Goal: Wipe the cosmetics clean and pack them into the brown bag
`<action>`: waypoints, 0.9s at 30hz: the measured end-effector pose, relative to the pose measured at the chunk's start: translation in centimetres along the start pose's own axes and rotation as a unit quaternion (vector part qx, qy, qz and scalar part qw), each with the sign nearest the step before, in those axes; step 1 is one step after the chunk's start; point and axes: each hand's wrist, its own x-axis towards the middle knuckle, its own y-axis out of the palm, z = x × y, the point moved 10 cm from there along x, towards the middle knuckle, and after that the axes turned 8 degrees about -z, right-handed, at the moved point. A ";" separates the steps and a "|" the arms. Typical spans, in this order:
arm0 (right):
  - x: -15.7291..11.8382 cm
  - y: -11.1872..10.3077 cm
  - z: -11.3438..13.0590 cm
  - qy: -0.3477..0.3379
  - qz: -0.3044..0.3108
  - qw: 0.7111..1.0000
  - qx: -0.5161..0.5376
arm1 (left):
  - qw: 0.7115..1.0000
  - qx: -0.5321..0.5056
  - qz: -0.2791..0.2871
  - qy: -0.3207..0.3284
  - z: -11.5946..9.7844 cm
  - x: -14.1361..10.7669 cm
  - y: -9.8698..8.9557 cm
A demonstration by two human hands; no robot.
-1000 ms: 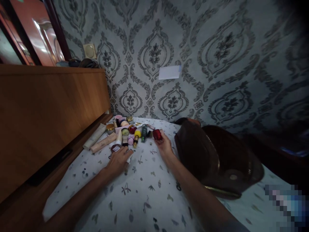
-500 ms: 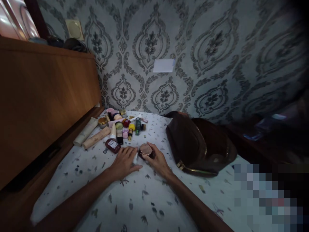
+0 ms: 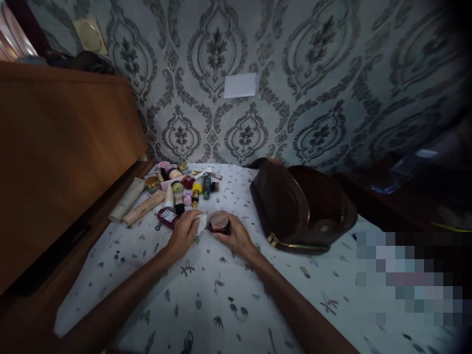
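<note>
Shifted since a second ago: dark red jar (image 3: 219,222) has come away from the group of cosmetics (image 3: 178,187), closer to the left hand (image 3: 183,234).
Right hand (image 3: 238,237): I see it gripping the jar, thumb along the near side, fingers round the right.
Left hand: fingers bent at a small white item (image 3: 201,224); from my remote view I cannot tell whether they are closed on it.
Jar: near the middle of my view, just right of the white item, pinkish top facing up.
Cosmetics: tubes, pots and small bottles lie beyond the hands, mostly leftward, on a patterned sheet (image 3: 206,305).
To the right: brown bag (image 3: 280,206) on the sheet.
Far left: wooden cabinet (image 3: 66,147) against a patterned wall (image 3: 313,98).
</note>
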 end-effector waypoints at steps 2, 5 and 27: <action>0.1 0.0 0.2 -0.026 -0.011 1.000 -0.009 | 0.999 -0.007 0.010 0.036 -2.7 0.8 1.2; 0.3 -0.3 0.3 -0.066 -0.042 0.996 -0.037 | 0.985 0.040 0.105 0.134 -6.7 1.1 5.5; 0.0 -0.8 0.6 -0.040 -0.049 0.997 -0.045 | 0.974 -0.103 -0.037 -0.200 3.4 4.3 7.9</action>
